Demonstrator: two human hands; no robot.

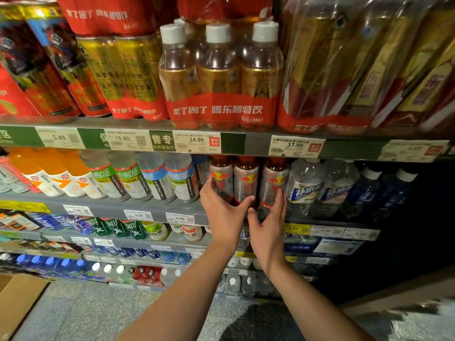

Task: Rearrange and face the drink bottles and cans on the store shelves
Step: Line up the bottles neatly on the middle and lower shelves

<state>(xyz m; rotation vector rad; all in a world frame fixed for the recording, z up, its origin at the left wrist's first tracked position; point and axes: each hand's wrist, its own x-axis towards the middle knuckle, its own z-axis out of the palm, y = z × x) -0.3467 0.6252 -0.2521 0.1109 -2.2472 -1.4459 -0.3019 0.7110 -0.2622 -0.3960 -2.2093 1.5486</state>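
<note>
We are at the second shelf (103, 207) from the top, reaching for the red-and-silver bottles (246, 179) that stand in a row near its front edge, between the blue-labelled electrolyte bottles (181, 179) and the clear water bottles (304, 185). Our left hand (222, 212) and right hand (268, 232) are both spread, fingers straight and loose, holding nothing; the left fingers overlap the leftmost red bottle, though we cannot tell whether they touch it. We judge the step to be facing this row. Next, we would need to close on a bottle and turn its label forward, flush with the edge.
</note>
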